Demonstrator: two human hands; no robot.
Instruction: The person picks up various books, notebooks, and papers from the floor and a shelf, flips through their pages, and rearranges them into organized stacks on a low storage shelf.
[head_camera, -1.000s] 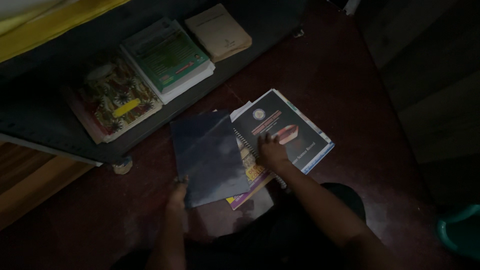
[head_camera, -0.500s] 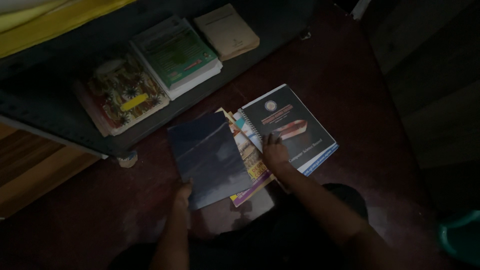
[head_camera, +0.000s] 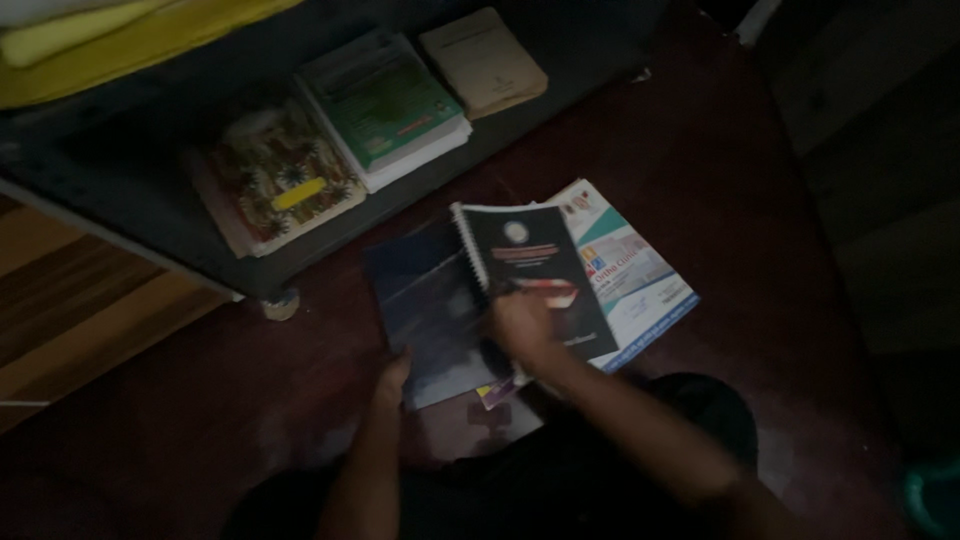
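head view: right hand (head_camera: 522, 325) grips spiral book (head_camera: 530, 275); left hand (head_camera: 395, 372) pinches dark folder (head_camera: 432, 310) beside shelf (head_camera: 150, 200).

V. dim, underexposed, motion blur esp. at centre, dark corners

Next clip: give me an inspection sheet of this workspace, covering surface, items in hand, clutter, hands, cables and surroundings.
Surface: dark red floor, dimly lit.
Items in hand: spiral-bound book with a dark cover, lying over a dark blue folder and a light-coloured booklet; other books show from beneath.
Clutter: on the low dark shelf, a floral book, a green book on a stack, a tan book.
Hands: left hand grips the folder's near edge; right hand, blurred, rests on the spiral-bound book.
Cables: nothing seen.
Surroundings: yellow cloth top left, wooden panel at left, teal object at bottom right.
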